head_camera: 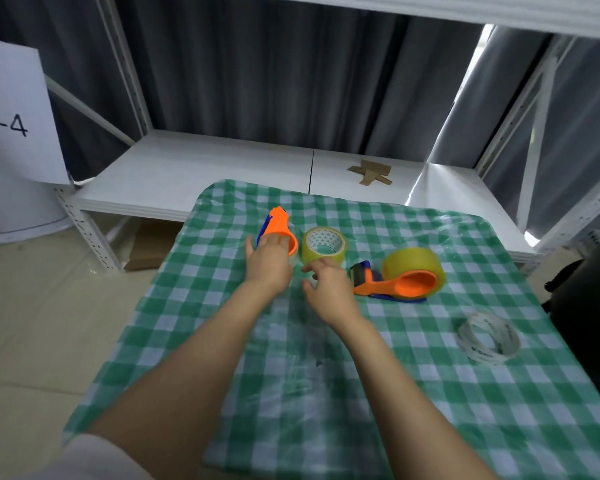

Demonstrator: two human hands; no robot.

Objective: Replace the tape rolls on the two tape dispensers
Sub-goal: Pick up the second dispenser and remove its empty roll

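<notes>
left hand (270, 261) grips dispenser (280, 227) | right hand (329, 289) open, near roll (324, 244) | roll: light, rigid, slick; hold outer rim

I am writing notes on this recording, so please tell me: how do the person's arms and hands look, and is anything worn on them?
Both hands, the left hand and the right hand, are bare: no gloves, and no ring or watch can be seen. The forearms are uncovered too. A pale, whitish sleeve shows at the lower left edge, on the left upper arm. The picture is slightly blurred, so small details cannot be told.
</notes>
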